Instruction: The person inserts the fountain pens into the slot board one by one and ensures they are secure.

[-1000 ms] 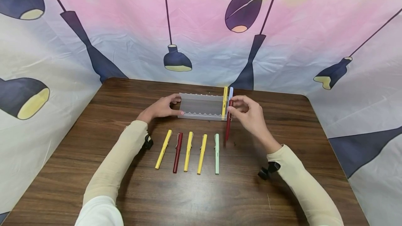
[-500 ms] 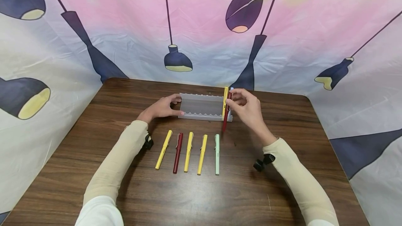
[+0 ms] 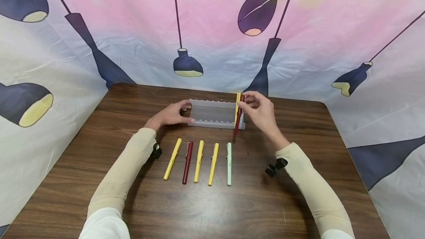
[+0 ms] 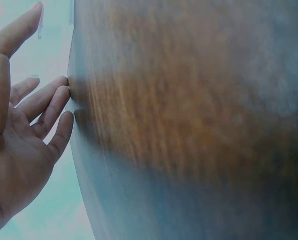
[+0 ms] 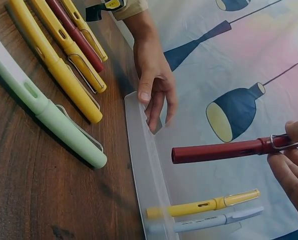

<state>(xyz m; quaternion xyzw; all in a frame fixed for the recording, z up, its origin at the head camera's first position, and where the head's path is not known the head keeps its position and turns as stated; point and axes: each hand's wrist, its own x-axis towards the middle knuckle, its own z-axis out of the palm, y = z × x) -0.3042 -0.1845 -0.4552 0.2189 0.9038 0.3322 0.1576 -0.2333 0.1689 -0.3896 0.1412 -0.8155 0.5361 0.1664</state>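
Note:
My left hand [image 3: 169, 113] holds the left end of a clear plastic pen tray [image 3: 212, 124] with notched edges, thumb at the near side and fingers at the far side. Between thumb and fingertips, my right hand [image 3: 263, 111] pinches a dark red pen [image 5: 219, 151] by its clip end. That pen hangs above the tray's right part, apart from the pens below it. A yellow pen [image 5: 204, 206] and a pale blue pen [image 5: 214, 220] lie side by side in the tray; the red pen and right hand largely cover the blue one in the head view.
A row of pens lies on the wooden table [image 3: 132, 202] before the tray: a yellow pen [image 3: 172, 159], a red pen [image 3: 187, 162], two more yellow pens and a mint green pen [image 3: 229, 164]. Patterned cloth [image 3: 149, 28] hangs behind the table.
My right hand has moved slightly left and away from me with the red pen, bringing it over the tray beside the yellow pen. My left hand stays at the tray's end.

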